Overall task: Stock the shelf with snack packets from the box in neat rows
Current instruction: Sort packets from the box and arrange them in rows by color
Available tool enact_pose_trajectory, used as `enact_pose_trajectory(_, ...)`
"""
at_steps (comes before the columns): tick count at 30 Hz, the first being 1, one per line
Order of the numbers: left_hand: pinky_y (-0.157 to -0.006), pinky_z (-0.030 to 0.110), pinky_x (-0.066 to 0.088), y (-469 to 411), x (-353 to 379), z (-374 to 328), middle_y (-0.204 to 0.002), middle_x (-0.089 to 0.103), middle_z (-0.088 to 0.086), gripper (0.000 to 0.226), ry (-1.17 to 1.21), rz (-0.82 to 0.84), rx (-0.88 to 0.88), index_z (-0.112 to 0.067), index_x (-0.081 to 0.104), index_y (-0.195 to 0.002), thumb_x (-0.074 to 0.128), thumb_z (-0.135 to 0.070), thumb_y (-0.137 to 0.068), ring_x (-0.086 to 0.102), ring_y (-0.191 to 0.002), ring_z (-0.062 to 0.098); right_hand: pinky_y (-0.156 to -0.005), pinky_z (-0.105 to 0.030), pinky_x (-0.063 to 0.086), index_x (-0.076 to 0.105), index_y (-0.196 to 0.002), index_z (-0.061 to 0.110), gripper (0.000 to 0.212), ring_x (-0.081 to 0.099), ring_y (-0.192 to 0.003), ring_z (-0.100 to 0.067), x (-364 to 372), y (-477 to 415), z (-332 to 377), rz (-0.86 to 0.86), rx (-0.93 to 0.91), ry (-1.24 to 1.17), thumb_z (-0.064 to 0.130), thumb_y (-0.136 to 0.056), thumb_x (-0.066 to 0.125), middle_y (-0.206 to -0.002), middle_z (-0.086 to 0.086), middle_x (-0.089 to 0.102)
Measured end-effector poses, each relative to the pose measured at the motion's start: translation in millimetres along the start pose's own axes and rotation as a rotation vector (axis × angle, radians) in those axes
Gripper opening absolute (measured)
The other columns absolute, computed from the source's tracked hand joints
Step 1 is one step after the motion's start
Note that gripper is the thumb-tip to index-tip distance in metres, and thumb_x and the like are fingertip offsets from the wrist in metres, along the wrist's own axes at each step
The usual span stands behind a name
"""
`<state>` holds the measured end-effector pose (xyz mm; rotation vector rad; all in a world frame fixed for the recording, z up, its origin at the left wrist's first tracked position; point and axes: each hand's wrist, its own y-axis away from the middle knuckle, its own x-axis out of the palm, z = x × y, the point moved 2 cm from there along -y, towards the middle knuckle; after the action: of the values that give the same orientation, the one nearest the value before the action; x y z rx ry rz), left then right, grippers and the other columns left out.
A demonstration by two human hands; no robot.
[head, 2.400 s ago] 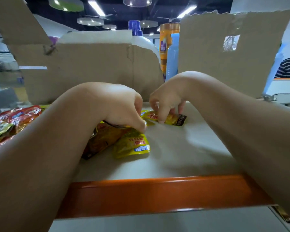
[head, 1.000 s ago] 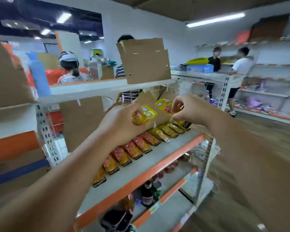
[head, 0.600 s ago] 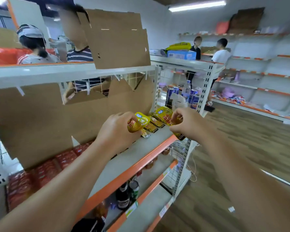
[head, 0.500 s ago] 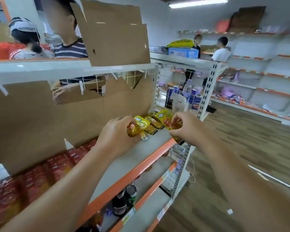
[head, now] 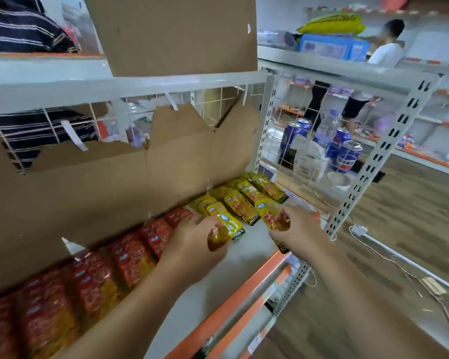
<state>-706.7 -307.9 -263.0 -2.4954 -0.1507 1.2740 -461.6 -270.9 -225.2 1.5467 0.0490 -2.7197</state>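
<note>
The shelf (head: 246,257) holds a red row (head: 130,257) and partial yellow row (head: 244,200); left hand (head: 192,244) fingers pinch a yellow packet (head: 219,238), right hand (head: 298,231) fingers a second packet (head: 272,218), neither yet placed.

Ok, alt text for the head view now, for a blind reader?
The left hand grips one glossy yellow snack packet and the right hand pinches another yellow packet over a grey, orange-edged metal shelf. Stocked yellow packets and red packets line torn brown cardboard behind.

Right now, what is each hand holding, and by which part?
Left hand grips a yellow snack packet by its near edge; right hand pinches a second packet around its middle.
</note>
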Motion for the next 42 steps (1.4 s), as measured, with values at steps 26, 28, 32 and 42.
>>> enact_pose_trajectory(26,-0.091,0.050,0.048,-63.9,169.2,-38.9,-0.122,0.062,0.011,0.070,-0.396,-0.475,-0.898,-0.023,0.056,-0.126,0.082,-0.056,-0.070,0.057,-0.115,0.036,-0.090,-0.043,0.045,0.060,-0.117,0.017,0.050,0.050,-0.111,-0.039,74.4,-160.5,-72.0,0.256,-0.410,0.096,0.042,-0.075,0.072,-0.117,-0.013,0.050)
enact_pose_trajectory(28,-0.089,0.050,0.047,-67.0,173.7,-39.3,-0.122,0.062,0.012,0.074,-0.441,-0.479,-0.937,-0.021,0.055,-0.127,0.085,-0.056,-0.070,0.056,-0.115,0.036,-0.087,-0.045,0.046,0.061,-0.111,0.016,0.049,0.050,-0.107,-0.039,78.7,-160.7,-75.2,0.196,-0.447,0.106,0.042,-0.072,0.074,-0.112,-0.014,0.052)
enact_pose_trajectory(32,-0.088,0.052,0.049,-74.0,180.5,-40.8,-0.124,0.059,0.015,0.078,-0.476,-0.479,-0.985,-0.021,0.048,-0.130,0.084,-0.057,-0.071,0.054,-0.115,0.036,-0.085,-0.049,0.048,0.062,-0.105,0.015,0.049,0.053,-0.100,-0.041,83.5,-161.9,-81.5,0.160,-0.472,0.081,0.045,-0.069,0.074,-0.107,-0.015,0.054)
enact_pose_trajectory(42,-0.084,0.055,0.046,-86.0,187.5,-35.6,-0.118,0.061,0.019,0.080,-0.494,-0.476,-1.017,-0.017,0.050,-0.128,0.087,-0.056,-0.069,0.061,-0.107,0.044,-0.086,-0.044,0.049,0.056,-0.114,0.020,0.049,0.050,-0.108,-0.034,76.3,-173.6,-86.2,0.266,-0.444,0.072,0.049,-0.076,0.066,-0.113,-0.007,0.048)
